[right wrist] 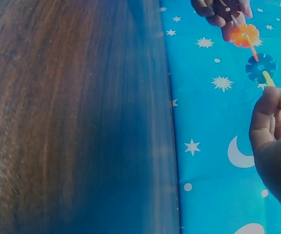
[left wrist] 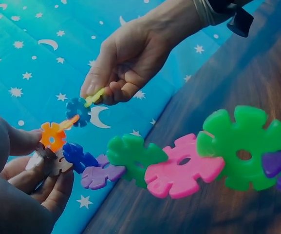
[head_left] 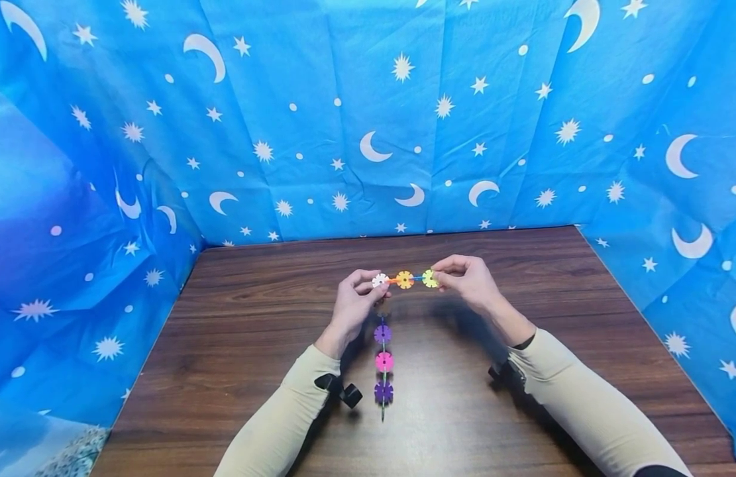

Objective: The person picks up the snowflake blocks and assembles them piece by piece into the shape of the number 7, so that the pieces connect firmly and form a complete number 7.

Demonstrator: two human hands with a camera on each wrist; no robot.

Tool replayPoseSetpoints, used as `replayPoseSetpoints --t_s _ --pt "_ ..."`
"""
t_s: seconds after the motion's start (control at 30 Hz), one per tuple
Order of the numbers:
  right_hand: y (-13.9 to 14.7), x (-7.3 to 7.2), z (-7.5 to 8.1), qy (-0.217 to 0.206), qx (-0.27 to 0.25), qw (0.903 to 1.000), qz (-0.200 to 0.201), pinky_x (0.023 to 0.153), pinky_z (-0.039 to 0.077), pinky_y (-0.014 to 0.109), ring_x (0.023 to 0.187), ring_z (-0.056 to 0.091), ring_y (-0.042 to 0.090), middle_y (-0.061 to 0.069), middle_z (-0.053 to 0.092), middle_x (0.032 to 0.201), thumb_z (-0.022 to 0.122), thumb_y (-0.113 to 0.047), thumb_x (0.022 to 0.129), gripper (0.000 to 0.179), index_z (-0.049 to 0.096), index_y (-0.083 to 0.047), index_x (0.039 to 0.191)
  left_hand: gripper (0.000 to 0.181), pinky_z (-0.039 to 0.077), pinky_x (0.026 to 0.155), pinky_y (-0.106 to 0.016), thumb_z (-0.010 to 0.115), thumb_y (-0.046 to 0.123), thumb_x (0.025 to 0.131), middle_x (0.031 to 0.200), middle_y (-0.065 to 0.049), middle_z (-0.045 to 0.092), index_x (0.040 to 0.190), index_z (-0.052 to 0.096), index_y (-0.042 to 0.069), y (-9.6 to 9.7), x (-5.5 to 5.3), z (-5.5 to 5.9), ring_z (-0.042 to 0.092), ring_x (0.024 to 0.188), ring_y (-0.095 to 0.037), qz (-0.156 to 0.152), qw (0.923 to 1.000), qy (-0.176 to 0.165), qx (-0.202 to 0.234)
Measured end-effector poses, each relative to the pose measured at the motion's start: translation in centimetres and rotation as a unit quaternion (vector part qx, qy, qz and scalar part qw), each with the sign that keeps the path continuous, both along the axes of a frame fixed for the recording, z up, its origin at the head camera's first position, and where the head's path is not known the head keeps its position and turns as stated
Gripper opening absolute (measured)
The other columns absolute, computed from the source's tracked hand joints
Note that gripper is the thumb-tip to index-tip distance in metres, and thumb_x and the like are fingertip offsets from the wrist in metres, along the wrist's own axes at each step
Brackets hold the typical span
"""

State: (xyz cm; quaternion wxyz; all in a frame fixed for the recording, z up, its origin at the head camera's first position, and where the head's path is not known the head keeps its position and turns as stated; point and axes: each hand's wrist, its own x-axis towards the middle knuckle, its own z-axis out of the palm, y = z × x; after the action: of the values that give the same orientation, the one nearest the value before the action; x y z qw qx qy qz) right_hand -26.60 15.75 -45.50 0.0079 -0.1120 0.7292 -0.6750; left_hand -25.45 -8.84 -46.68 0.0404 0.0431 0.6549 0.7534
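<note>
A chain of colourful plastic interlocking discs with notched rims is held up between both hands. At its white disc, my left hand pinches with thumb and fingers. My right hand pinches the yellow disc at the far right end. Between the hands sit an orange-yellow disc, an orange disc and a blue disc. From the left hand a second stretch runs toward me: a brown disc, a dark blue disc, then purple, green and a pink disc, ending past a purple disc.
A dark wood-grain table lies under the hands. Blue cloth with white moons and stars hangs behind it and at both sides. Black devices, including a wrist mount, are strapped over the light sleeves.
</note>
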Motion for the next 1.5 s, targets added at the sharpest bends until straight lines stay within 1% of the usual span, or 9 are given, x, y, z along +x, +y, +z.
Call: replayPoseSetpoints --t_s 0.33,0.5,0.67,0.73,0.77,0.9,1.03,1.17,1.5 --pt "-0.4 -0.2 -0.5 0.003 0.005 0.9999 -0.009 0.066 0.060 0.040 0.067 0.066 0.011 -0.004 0.072 0.084 0.069 0.000 0.088 0.020 0.066 0.012 0.104 0.033 0.054 0.063 -0.022 0.070 -0.001 0.086 0.085 -0.012 0.073 0.117 0.060 -0.004 -0.1 -0.3 0.2 0.070 0.070 -0.013 0.006 0.9999 0.003 -0.012" --pt "-0.2 -0.6 -1.0 -0.031 0.029 0.9991 0.006 0.067 0.060 0.039 0.066 0.064 0.014 0.000 0.070 0.083 0.066 0.001 0.090 0.019 0.066 0.011 0.105 0.032 0.055 0.066 -0.022 0.071 -0.001 0.085 0.092 -0.021 0.072 0.116 0.063 -0.003 -0.2 -0.8 -0.8 0.069 0.071 -0.011 0.015 0.9989 -0.007 -0.044" --pt "0.0 -1.1 -1.8 -0.065 0.068 0.9953 0.024 0.072 0.059 0.046 0.067 0.062 0.016 0.007 0.065 0.081 0.064 0.000 0.092 0.018 0.066 0.009 0.108 0.034 0.054 0.068 -0.019 0.076 0.005 0.083 0.094 -0.011 0.072 0.115 0.066 0.000 -0.4 -1.2 -1.9 0.065 0.077 -0.007 0.022 0.9939 -0.030 -0.103" --pt "0.0 -1.2 -2.0 -0.074 0.079 0.9936 0.030 0.074 0.059 0.047 0.068 0.062 0.016 0.009 0.064 0.082 0.063 0.000 0.092 0.019 0.066 0.009 0.109 0.035 0.054 0.069 -0.019 0.076 0.007 0.084 0.096 -0.011 0.071 0.116 0.066 0.000 -0.5 -1.2 -2.2 0.062 0.079 -0.006 0.018 0.9918 -0.036 -0.121" --pt "0.0 -1.2 -2.1 -0.080 0.084 0.9927 0.033 0.075 0.058 0.048 0.068 0.062 0.017 0.009 0.064 0.083 0.063 0.001 0.092 0.019 0.066 0.009 0.109 0.036 0.055 0.070 -0.020 0.075 0.007 0.084 0.099 -0.014 0.070 0.117 0.066 -0.002 -0.5 -1.0 -1.9 0.062 0.079 -0.007 0.014 0.9908 -0.039 -0.129" --pt "-0.2 -1.5 -2.8 -0.106 0.090 0.9894 0.040 0.071 0.060 0.037 0.070 0.062 0.016 0.009 0.065 0.083 0.062 0.005 0.090 0.021 0.064 0.012 0.109 0.036 0.055 0.071 -0.023 0.075 0.009 0.085 0.102 -0.016 0.068 0.119 0.066 -0.002 -0.6 -0.9 -2.3 0.062 0.080 -0.008 0.005 0.9873 -0.051 -0.150" --pt "-0.2 -1.7 -3.5 -0.131 0.091 0.9861 0.047 0.067 0.059 0.031 0.069 0.063 0.013 0.008 0.064 0.080 0.062 0.008 0.088 0.022 0.062 0.016 0.108 0.038 0.053 0.067 -0.019 0.071 0.002 0.085 0.096 -0.009 0.066 0.122 0.063 -0.004 -0.7 -1.2 -3.3 0.061 0.078 -0.008 -0.019 0.9852 -0.070 -0.155" --pt "-0.2 -1.7 -3.8 -0.138 0.104 0.9838 0.047 0.067 0.060 0.032 0.068 0.063 0.013 0.008 0.064 0.078 0.062 0.009 0.087 0.021 0.062 0.016 0.107 0.042 0.052 0.067 -0.018 0.069 -0.004 0.085 0.094 -0.008 0.066 0.125 0.059 -0.008 -0.8 -1.3 -3.9 0.060 0.077 -0.007 -0.043 0.9847 -0.065 -0.156" --pt "-0.5 -1.7 -4.3 -0.141 0.150 0.9783 0.025 0.067 0.060 0.034 0.068 0.066 0.015 0.009 0.067 0.079 0.065 0.007 0.086 0.017 0.067 0.009 0.102 0.046 0.053 0.069 -0.020 0.074 0.000 0.082 0.097 -0.014 0.069 0.126 0.061 -0.005 -1.1 -1.3 -4.4 0.062 0.080 -0.010 -0.040 0.9817 -0.057 -0.177"
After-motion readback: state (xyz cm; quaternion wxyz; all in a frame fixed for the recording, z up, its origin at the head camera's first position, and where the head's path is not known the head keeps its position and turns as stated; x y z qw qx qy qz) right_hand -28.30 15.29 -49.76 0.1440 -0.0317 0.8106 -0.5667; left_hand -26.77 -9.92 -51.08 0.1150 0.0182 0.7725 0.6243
